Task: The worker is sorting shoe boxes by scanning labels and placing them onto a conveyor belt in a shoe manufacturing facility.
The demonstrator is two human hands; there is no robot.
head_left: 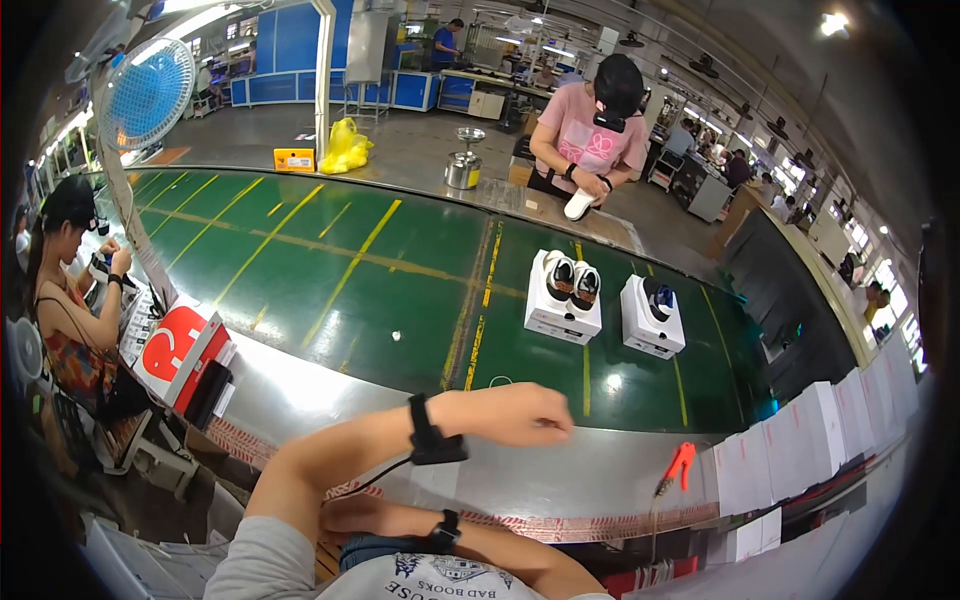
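1. The left hand [520, 412] lies near the middle of the frame, fingers curled loosely and pointing right, resting at the steel rim of the bench [560, 480] beside the green conveyor belt [380, 260]. It has hold of nothing that can be seen. A black wrist strap [430, 436] with a trailing cord sits behind it.
2. The right hand [350, 515] is low in the frame, tucked under the left forearm against the person's body and mostly hidden; whether it is open or closed cannot be told.
3. The nearest goods are on the belt, upper right of the left hand and well apart from it: a white shoe box [563, 312] carrying a pair of black-and-white shoes [571, 280], and just beside it a second white box [652, 328] with one dark shoe [657, 298].
4. Handling, as a judgement: the boxes look like light cardboard that would dent under a squeeze, so best taken by both long sides; the shoes sit loose on top and could slide off if tilted.
5. Red-handled pliers [678, 466] lie on the bench rim at the right, near stacked white boxes [800, 440].
6. A co-worker in pink [590, 135] stands across the belt at upper centre, holding a white shoe [578, 205].
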